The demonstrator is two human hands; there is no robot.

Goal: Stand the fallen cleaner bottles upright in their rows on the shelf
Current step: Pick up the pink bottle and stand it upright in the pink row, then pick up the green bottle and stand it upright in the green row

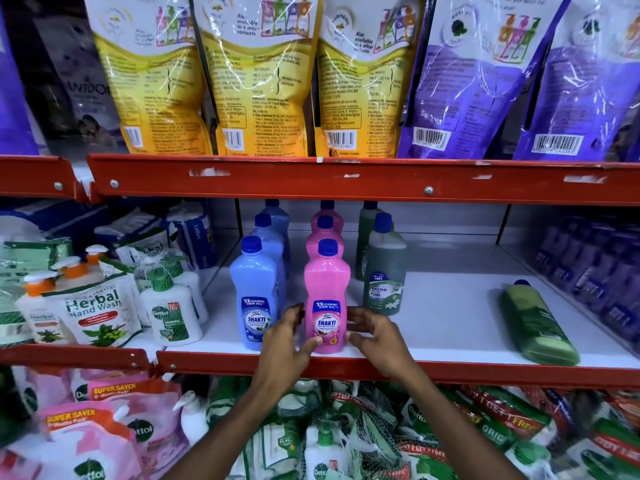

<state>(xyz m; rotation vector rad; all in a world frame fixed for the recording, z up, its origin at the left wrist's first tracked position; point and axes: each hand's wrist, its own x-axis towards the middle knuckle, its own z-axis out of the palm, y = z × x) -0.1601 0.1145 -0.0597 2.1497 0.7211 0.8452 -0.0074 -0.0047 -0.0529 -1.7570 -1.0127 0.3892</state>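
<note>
A pink cleaner bottle (327, 285) with a blue cap stands upright at the front of the white shelf (450, 306). My left hand (287, 344) and my right hand (375, 332) hold its lower part from both sides. Two more pink bottles stand in a row behind it. To its left stands a row of blue bottles (254, 292), to its right a row of dark green bottles (384, 268), all upright. One green bottle (538, 323) lies on its side at the right of the shelf, cap toward the back.
Hand-wash pump bottles and a Herbal Hand Wash pouch (93, 313) crowd the shelf's left. Purple packs (595, 271) line the right. Red shelf rails (346, 181) run above and below. Refill pouches hang overhead; netted packs fill the shelf beneath.
</note>
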